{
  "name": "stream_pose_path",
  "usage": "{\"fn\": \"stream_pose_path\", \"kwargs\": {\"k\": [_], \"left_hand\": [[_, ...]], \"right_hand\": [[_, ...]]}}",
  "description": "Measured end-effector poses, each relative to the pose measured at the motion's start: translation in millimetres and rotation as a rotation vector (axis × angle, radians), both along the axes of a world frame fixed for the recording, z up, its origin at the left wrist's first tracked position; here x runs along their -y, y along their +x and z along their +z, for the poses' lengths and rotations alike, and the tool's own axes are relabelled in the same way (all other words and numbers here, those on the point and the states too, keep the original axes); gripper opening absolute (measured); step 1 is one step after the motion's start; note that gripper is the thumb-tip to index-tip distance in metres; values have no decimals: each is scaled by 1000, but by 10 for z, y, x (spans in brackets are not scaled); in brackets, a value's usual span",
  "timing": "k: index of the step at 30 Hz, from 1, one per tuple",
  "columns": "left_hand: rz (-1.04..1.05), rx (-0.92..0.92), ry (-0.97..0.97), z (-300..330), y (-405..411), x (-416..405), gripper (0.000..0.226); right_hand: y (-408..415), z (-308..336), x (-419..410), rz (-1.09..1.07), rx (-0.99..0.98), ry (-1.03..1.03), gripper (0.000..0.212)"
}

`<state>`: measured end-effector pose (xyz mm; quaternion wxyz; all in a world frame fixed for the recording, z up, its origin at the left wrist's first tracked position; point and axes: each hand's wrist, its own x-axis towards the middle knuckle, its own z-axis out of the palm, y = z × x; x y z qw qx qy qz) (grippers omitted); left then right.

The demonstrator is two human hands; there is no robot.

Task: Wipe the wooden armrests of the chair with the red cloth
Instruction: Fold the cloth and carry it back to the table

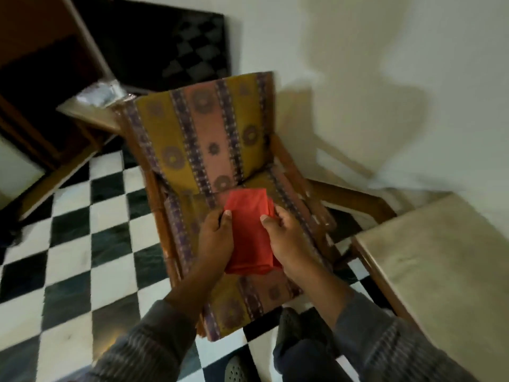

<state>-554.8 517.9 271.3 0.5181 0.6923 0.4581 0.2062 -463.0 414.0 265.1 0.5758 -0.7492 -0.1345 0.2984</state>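
Note:
A folded red cloth (249, 230) is held above the seat of a wooden chair (209, 139) with striped yellow, pink and purple cushions. My left hand (214, 238) grips the cloth's left edge, thumb on top. My right hand (286, 238) grips its right edge. The left wooden armrest (159, 213) runs down the chair's left side, below and left of my left hand. The right armrest (300, 186) runs along the right side, just beyond my right hand. Neither hand touches an armrest.
A pale-topped wooden table (440, 260) stands close on the right. Another small table (91, 111) with a plastic bag sits behind the chair on the left. A dark cabinet (41, 78) is at far left. The floor (91, 244) is black-and-white checkered. My shoes (239, 370) are below.

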Motion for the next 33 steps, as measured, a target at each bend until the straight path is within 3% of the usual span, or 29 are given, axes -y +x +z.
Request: {"fn": "stream_pose_path", "kwargs": {"k": [10,16,20,26,33], "left_hand": [[-562,46,143,252,1766,1711,22],[-841,-44,56,-106,2886,3193,16],[-973,-80,-39,-401,3419,3880,25],[-1133,-168,-27,-1088,3983,4492,35],[-1236,-203,45,-2658,4381,4790,30]], "right_hand": [[1076,244,2084,-479,93,46,41],[1793,-141,3507,-765,54,32,42],[2181,-451,4150,-886,20,9,46],[2534,-1131,4690,-1019,-69,-45,54],[2748,-2617,4836,-1131,-113,-174,56]]}}
